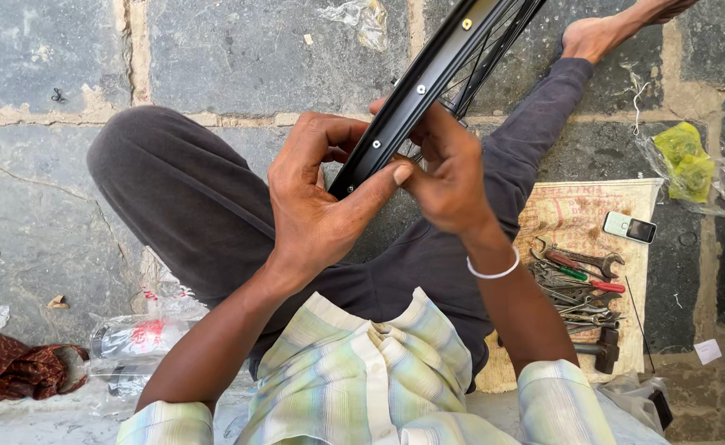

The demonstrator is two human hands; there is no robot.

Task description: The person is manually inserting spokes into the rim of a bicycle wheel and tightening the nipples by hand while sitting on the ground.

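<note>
Black wheel rim [428,82] at frame centre, running to top edge. Left hand [321,198] clamps it, thumb steadying; right hand [449,177] pinches near spokes [482,62]. Tools [581,288] at right, within reach.

Grey stone-slab floor [41,49], daylight

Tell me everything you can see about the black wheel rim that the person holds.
The black wheel rim looks like painted metal, with a shallow channel facing the camera and small silver nipple heads set along it. Thin dark spokes run behind it. It slants from the picture's top edge down to the person's lap, so only a part shows. The left hand grips its lower end, thumb across the channel; the right hand holds it from the other side.
</note>
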